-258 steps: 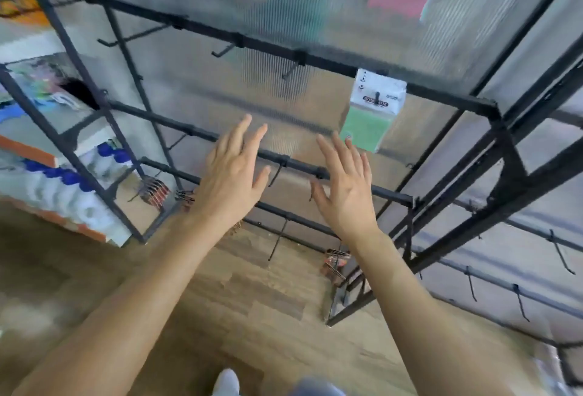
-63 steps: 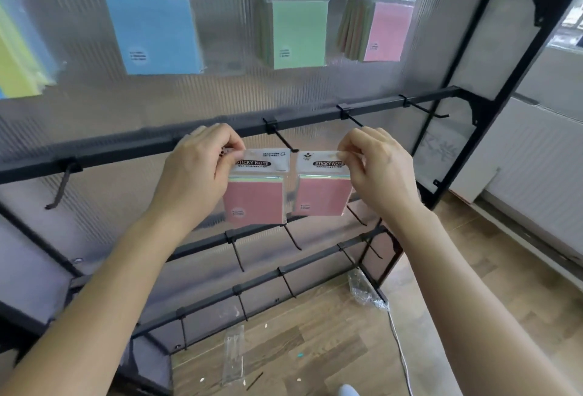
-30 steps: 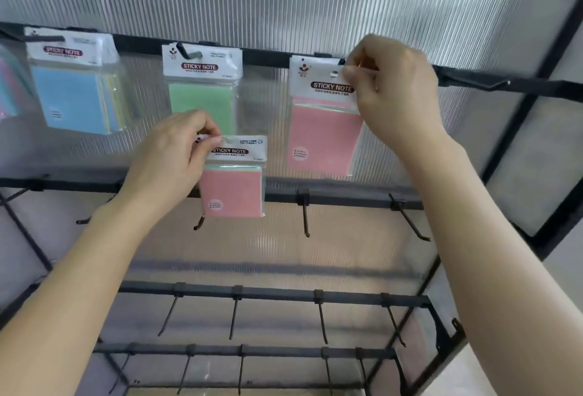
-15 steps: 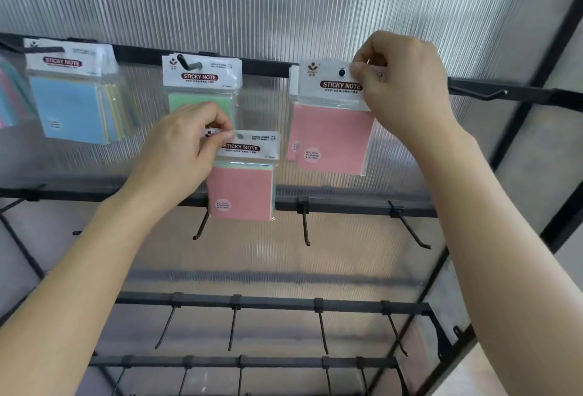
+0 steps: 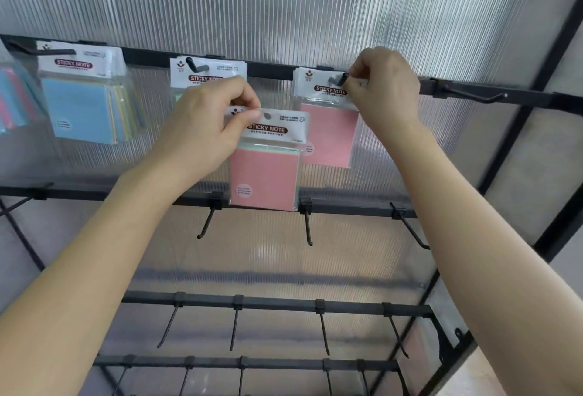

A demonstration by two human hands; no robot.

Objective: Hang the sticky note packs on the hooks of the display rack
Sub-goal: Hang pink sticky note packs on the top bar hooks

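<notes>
Now the first pack (image 5: 328,134) is pinched on the hook (image 5: 337,79) by the right hand (image 5: 383,86), the second pack (image 5: 266,175) by the left hand (image 5: 205,124), down-left of that hook.

A shop: hooked display rack (image 5: 270,69), hanging packs (image 5: 79,108).

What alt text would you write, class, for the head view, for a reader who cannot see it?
The right hand pinches the header of a pink sticky note pack threaded on a top-rail hook, while the left hand holds a second pink pack lower, off any hook. A blue pack hangs further left.
</notes>
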